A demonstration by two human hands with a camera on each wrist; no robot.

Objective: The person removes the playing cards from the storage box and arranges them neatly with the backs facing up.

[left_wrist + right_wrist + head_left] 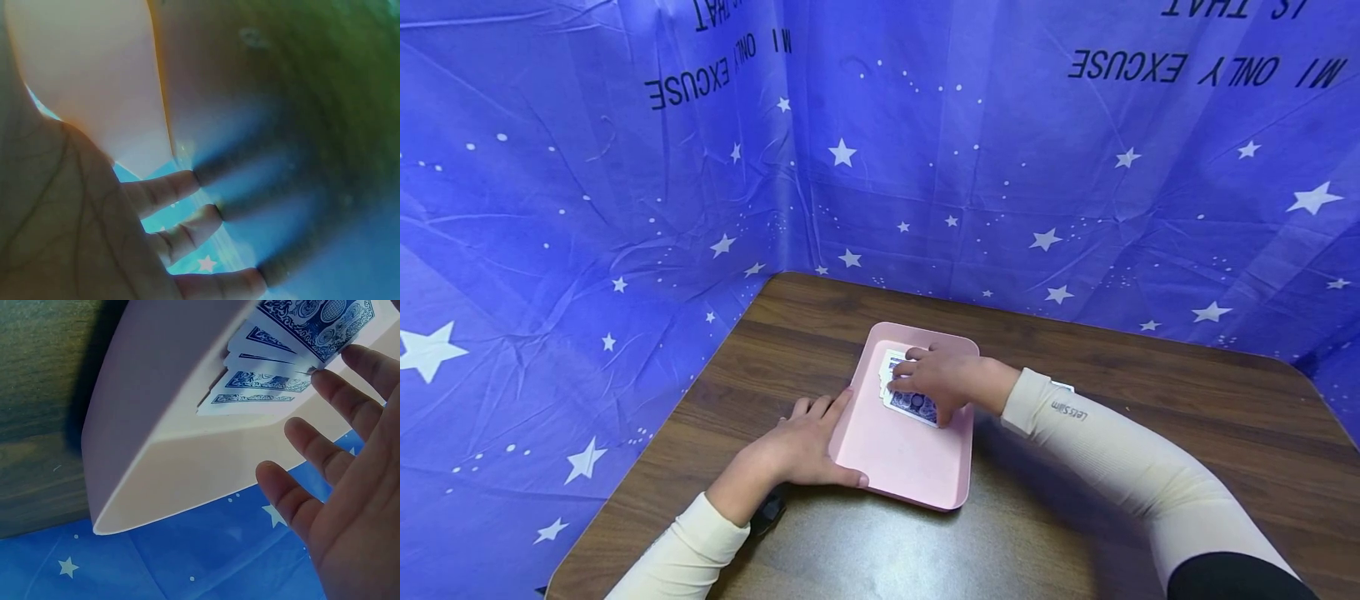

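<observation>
A pink tray (906, 462) lies on the wooden table. My left hand (801, 442) rests against its left side, thumb at the near corner and fingers straight; in the left wrist view the fingers (187, 231) are spread beside the tray. Inside the tray, several blue-backed playing cards (265, 381) overlap in a loose fan. My right hand (943, 375) spans the top playing card (912, 402), thumb by its near right edge. In the right wrist view, two fingertips touch that card's border, and the other fingers are stretched out over the tray.
Past the right sleeve, a small white edge (1063, 386) of something shows on the table, mostly hidden by the arm. A black object (767, 514) sits at the left wrist. Blue star-printed cloth (910, 183) hangs behind and to the left of the table (1150, 400).
</observation>
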